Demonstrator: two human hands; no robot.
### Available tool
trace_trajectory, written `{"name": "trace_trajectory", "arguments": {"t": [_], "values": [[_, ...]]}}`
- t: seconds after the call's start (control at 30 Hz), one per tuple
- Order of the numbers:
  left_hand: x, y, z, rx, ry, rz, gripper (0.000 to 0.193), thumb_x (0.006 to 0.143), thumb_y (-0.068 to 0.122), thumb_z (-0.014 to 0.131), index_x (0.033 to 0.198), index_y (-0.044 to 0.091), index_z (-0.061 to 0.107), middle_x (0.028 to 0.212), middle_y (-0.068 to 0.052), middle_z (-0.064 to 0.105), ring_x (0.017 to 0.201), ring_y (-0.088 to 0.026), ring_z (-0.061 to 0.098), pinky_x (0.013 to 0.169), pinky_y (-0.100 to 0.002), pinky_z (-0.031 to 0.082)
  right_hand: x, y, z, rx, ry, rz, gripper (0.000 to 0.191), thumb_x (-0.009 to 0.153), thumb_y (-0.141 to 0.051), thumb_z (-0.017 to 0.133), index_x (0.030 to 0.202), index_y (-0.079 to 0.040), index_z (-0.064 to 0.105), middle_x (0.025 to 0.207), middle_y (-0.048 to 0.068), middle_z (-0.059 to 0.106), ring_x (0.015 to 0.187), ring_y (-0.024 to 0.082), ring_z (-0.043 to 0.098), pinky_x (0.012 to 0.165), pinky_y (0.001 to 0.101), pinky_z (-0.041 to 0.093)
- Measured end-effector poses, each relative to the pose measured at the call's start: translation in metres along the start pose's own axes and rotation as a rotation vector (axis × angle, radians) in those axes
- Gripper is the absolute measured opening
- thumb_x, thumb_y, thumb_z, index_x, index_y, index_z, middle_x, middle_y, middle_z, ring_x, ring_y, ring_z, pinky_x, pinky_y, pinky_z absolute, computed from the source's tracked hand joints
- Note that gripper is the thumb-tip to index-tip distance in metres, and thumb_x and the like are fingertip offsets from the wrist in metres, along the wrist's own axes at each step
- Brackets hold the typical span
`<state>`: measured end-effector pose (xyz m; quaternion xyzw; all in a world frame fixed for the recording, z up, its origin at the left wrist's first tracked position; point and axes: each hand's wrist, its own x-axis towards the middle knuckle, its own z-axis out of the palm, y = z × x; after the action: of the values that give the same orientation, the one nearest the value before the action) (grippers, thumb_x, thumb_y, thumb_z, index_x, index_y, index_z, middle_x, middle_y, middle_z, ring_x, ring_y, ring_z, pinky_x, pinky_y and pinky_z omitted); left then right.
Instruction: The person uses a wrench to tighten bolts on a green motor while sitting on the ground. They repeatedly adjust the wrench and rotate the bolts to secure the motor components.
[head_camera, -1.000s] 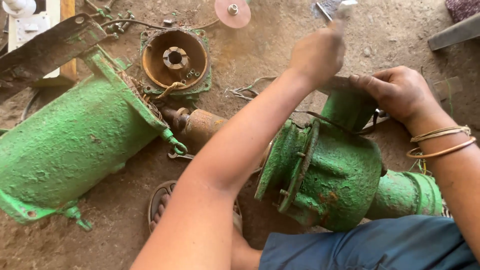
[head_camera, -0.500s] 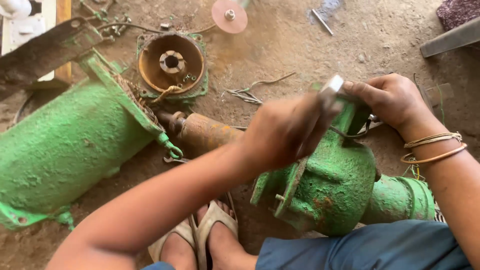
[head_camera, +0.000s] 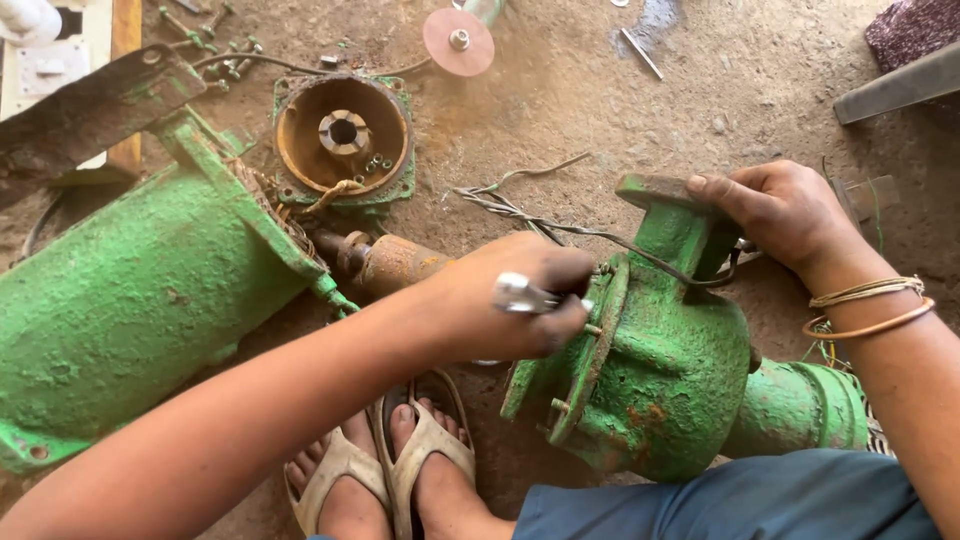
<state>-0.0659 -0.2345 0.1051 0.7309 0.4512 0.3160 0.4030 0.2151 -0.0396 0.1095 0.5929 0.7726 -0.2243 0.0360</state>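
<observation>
Green pump casing (head_camera: 650, 370) lies on the dirt floor (head_camera: 560, 110), just beside the sandalled feet. Left hand (head_camera: 520, 300) has its fingers wrapped round a silver tool (head_camera: 525, 296), pressed against the casing's flange; right hand (head_camera: 785, 210) clamps the casing's top flange.

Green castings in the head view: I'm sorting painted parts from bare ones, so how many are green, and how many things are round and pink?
Green castings: 3 (motor body, end cover, pump housing)
Pink discs: 1
Total: 4
</observation>
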Motion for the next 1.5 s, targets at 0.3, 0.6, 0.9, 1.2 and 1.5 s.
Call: {"name": "trace_trajectory", "arguments": {"t": [0.3, 0.6, 0.9, 1.2, 1.5], "values": [[-0.007, -0.023, 0.064, 0.221, 0.241, 0.239, 0.021, 0.086, 0.012, 0.069, 0.097, 0.002, 0.053, 0.076, -0.014, 0.06, 0.068, -0.034, 0.064, 0.06, -0.045, 0.052, -0.002, -0.002, 0.0, -0.003, -0.002, -0.009, 0.069, 0.088, -0.066, 0.065, 0.091, 0.001, 0.08, 0.073, 0.018, 0.074, 0.069, 0.025, 0.072, 0.066, 0.0406, 0.057], [-0.012, -0.043, 0.087, 0.32, 0.174, 0.282, 0.025, 0.082, 0.015, 0.072, 0.095, 0.005, 0.053, 0.084, -0.011, 0.057, 0.075, -0.031, 0.062, 0.063, -0.044, 0.051, -0.004, -0.002, 0.001, -0.014, 0.007, -0.016, 0.066, 0.089, -0.064, 0.066, 0.091, 0.0, 0.081, 0.075, 0.018, 0.075, 0.071, 0.025, 0.072, 0.068, 0.0414, 0.057], [-0.012, -0.054, 0.077, 0.262, 0.145, 0.392, 0.029, 0.079, 0.016, 0.072, 0.1, 0.006, 0.055, 0.088, -0.011, 0.057, 0.08, -0.032, 0.062, 0.07, -0.044, 0.051, -0.004, -0.001, 0.001, -0.003, 0.019, -0.049, 0.066, 0.089, -0.064, 0.065, 0.096, 0.0, 0.08, 0.078, 0.018, 0.075, 0.073, 0.026, 0.074, 0.069, 0.0403, 0.057], [-0.007, -0.049, 0.087, 0.2, 0.297, 0.38, 0.033, 0.083, 0.016, 0.074, 0.11, 0.005, 0.059, 0.084, -0.009, 0.059, 0.076, -0.031, 0.063, 0.068, -0.044, 0.051, -0.004, -0.002, 0.002, -0.023, 0.002, 0.001, 0.068, 0.09, -0.066, 0.064, 0.092, 0.0, 0.081, 0.076, 0.019, 0.075, 0.071, 0.026, 0.073, 0.067, 0.0421, 0.058], [-0.021, -0.043, 0.091, 0.169, 0.352, 0.388, 0.034, 0.077, 0.008, 0.071, 0.109, 0.001, 0.061, 0.086, -0.011, 0.057, 0.074, -0.03, 0.062, 0.065, -0.042, 0.051, -0.002, -0.001, 0.001, 0.0, -0.005, 0.024, 0.066, 0.089, -0.063, 0.066, 0.097, 0.0, 0.081, 0.078, 0.02, 0.076, 0.072, 0.026, 0.074, 0.068, 0.0417, 0.058]]}}
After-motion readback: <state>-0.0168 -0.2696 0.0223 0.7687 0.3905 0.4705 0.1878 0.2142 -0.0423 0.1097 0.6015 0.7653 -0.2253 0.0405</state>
